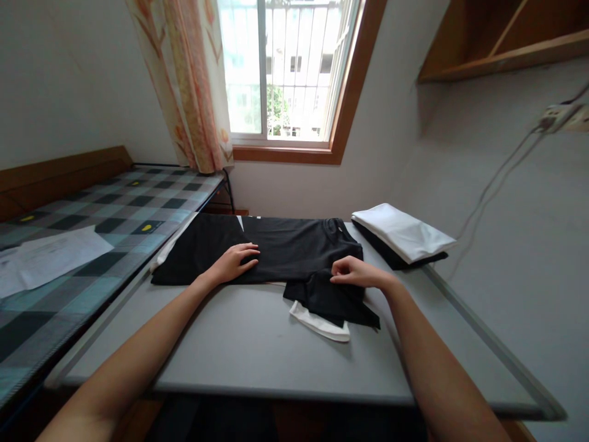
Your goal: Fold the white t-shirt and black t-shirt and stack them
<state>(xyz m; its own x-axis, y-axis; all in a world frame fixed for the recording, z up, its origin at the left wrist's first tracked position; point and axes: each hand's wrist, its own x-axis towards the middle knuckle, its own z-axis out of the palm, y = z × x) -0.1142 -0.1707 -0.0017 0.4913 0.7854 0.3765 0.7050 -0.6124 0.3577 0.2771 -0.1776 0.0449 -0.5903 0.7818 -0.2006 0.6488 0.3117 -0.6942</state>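
A black short-sleeved shirt (289, 242) lies spread sideways on the light grey table, its collar end to the right. White cloth shows under it at the far left, and a white sleeve edge (322, 322) sticks out below the black sleeve (322, 298) nearest me. My left hand (235, 262) rests flat on the shirt's near edge, fingers stretched out. Above that near sleeve, my right hand (352, 271) is closed, with thumb and fingers pinching the black fabric by the shoulder. Its fingertips partly hide the gripped spot.
Folded white cloth (400, 230) lies on folded black cloth (391, 261) at the table's back right corner. A bed with a checked cover (138, 202) and paper sheets (55, 255) adjoins the table (221, 344) on the left. A window, curtain and wall cables are beyond.
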